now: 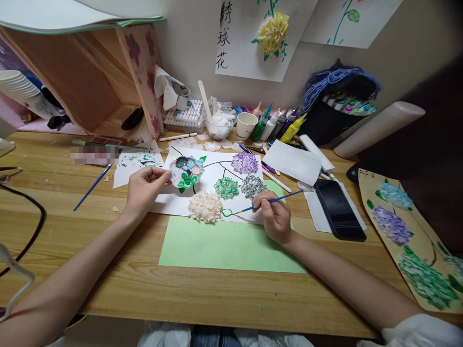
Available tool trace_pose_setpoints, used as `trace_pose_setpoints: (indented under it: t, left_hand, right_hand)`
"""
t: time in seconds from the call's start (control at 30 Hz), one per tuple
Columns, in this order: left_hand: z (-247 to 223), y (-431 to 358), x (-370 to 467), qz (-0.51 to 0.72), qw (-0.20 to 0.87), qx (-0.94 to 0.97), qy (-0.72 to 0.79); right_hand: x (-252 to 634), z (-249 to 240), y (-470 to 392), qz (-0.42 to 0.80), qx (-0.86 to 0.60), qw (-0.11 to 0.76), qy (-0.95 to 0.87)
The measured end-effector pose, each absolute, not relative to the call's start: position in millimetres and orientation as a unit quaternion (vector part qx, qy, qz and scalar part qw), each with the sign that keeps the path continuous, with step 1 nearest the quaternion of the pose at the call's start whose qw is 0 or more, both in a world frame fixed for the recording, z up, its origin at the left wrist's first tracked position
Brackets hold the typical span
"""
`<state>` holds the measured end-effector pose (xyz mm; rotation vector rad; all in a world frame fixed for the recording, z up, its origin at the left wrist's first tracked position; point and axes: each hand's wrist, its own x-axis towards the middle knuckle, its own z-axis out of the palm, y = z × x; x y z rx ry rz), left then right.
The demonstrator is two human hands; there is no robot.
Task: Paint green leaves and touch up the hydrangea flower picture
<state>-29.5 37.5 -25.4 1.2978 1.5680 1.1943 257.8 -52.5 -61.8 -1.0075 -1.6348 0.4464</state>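
Note:
My left hand pinches the rim of a round paint palette with green, dark, blue and peach paint, over the upper left of a white sheet. My right hand grips a blue paintbrush; its tip touches the sheet at a green leaf outline. Beside that outline is a cream textured flower. Green, grey and purple flowers sit above it, with dark stem lines. A light green sheet lies under the white one.
A black phone lies on white paper at the right, near a finished flower picture. Behind are a paper cup, paint bottles, a bowl of tissue and markers. Another blue brush rests at the left.

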Motion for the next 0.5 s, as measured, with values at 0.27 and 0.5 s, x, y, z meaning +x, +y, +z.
trace_pose_setpoints:
  t: [0.27, 0.5]
  left_hand:
    - [-25.0, 36.9, -29.1, 0.477, 0.391, 0.501, 0.608]
    - [-26.3, 37.6, -29.4, 0.478, 0.393, 0.504, 0.602]
  right_hand:
    - [254.5, -57.5, -52.0, 0.185, -0.372, 0.535, -0.736]
    - [254.0, -55.8, -53.0, 0.189, -0.364, 0.503, -0.761]
